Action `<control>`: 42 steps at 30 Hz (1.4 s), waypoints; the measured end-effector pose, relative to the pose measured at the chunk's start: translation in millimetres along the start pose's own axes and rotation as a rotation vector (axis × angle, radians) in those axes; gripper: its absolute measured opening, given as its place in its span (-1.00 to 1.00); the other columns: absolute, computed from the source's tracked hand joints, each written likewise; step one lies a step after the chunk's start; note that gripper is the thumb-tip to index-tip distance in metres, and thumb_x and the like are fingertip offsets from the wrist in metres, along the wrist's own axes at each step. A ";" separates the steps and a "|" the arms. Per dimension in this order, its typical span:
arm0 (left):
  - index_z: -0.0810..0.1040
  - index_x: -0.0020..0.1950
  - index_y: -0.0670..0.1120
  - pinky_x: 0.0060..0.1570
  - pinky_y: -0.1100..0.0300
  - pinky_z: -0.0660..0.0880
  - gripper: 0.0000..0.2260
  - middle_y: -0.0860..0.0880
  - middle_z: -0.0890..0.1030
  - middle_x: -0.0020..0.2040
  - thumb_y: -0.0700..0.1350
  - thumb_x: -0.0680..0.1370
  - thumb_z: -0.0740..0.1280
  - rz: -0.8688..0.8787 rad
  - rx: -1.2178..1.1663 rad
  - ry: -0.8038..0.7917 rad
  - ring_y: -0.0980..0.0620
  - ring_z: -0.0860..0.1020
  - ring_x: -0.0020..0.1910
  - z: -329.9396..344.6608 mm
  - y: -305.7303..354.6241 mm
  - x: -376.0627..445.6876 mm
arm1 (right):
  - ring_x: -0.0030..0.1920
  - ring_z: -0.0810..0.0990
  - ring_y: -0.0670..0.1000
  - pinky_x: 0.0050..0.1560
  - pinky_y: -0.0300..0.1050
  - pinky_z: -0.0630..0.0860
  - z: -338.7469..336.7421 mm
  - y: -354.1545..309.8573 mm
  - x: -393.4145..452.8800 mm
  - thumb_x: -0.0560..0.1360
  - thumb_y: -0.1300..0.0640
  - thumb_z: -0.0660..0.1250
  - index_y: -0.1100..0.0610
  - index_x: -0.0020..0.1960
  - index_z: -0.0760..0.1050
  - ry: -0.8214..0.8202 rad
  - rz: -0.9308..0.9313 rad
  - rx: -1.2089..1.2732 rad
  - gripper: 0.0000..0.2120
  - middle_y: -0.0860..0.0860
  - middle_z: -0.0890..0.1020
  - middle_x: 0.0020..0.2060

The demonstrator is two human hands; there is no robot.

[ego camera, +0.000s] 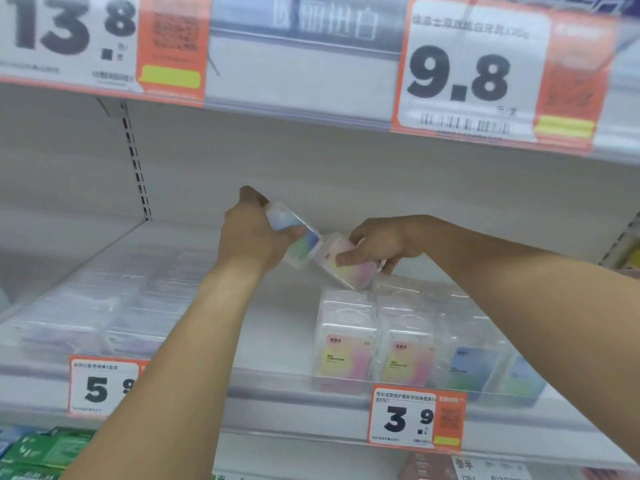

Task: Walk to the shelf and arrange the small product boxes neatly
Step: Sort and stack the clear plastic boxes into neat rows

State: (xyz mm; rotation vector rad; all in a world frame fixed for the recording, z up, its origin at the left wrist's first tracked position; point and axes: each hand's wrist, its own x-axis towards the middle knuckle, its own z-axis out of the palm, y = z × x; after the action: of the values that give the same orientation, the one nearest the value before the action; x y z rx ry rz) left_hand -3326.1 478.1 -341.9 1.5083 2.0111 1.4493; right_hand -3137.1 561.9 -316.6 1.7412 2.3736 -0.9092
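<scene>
Nearest, on the lower level, lie green packets (pixel 41 448) at the left edge. Above them, the white shelf's front rail (pixel 294 407) carries an orange-and-white price tag reading 3.9 (pixel 417 415) and, to the left, a partly hidden tag beginning with 5 (pixel 100 386). Just behind the rail, right of centre, stands a row of small clear plastic product boxes: two with pink-and-yellow labels (pixel 344 344) and, right of them, blue-and-green labelled ones (pixel 467 368). Blurred clear packs (pixel 90 313) fill the left part of the shelf.

Farther in, both bare forearms reach over the row. The left hand (pixel 252 237) grasps a clear box with a blue-green label (pixel 298 237), raised and tilted above the shelf. The right hand (pixel 377 244) pinches a pink-and-yellow labelled box (pixel 349 268), tilted, its lower end at the back of the standing row. The two held boxes lie just beside each other.

Farthest, the upper shelf edge bears large tags reading 13.8 (pixel 69 32) and 9.8 (pixel 460 71).
</scene>
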 end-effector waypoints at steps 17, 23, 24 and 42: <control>0.49 0.23 0.05 -0.18 0.50 0.38 -0.57 0.08 0.55 0.12 -0.12 0.41 0.51 0.292 -0.200 -0.122 0.09 0.52 0.01 -20.2 17.5 -1.2 | 0.08 0.64 0.15 0.25 0.06 0.54 -12.4 6.8 -32.9 0.46 0.22 0.43 0.11 0.10 0.53 0.022 -0.141 0.364 -0.77 0.13 0.67 0.10; 0.43 0.28 0.02 -0.04 0.26 0.34 -0.59 0.08 0.46 0.10 -0.07 0.47 0.46 0.243 -0.065 -0.135 0.04 0.45 0.03 -32.1 17.1 -1.7 | -0.01 0.58 0.10 0.05 -0.10 0.53 1.0 6.5 -34.5 0.42 0.23 0.48 0.19 0.09 0.54 -0.178 -0.094 0.418 -0.73 0.13 0.66 0.00; 0.44 0.28 0.02 -0.05 0.28 0.33 -0.59 0.10 0.46 0.08 -0.06 0.47 0.47 0.246 -0.053 -0.130 0.05 0.44 0.02 -32.8 17.4 -2.2 | -0.04 0.60 0.09 0.03 -0.10 0.56 3.2 5.0 -35.4 0.47 0.23 0.45 0.19 0.09 0.56 -0.194 -0.089 0.418 -0.79 0.13 0.67 0.00; 0.52 0.19 0.03 -0.21 0.36 0.38 -0.62 0.09 0.55 0.05 -0.05 0.41 0.51 0.223 -0.086 -0.254 0.05 0.52 0.00 -37.9 13.6 0.9 | -0.23 0.55 -0.14 -0.16 -0.31 0.47 6.2 -6.9 -38.8 0.58 0.09 0.33 0.05 -0.01 0.60 -0.353 -0.172 0.224 -0.92 -0.14 0.63 -0.23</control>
State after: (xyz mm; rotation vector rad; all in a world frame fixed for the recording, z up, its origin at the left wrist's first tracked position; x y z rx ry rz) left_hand -3344.1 457.3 -312.5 1.8224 1.6577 1.3221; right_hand -3131.1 524.5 -304.1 1.3086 2.2801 -1.4213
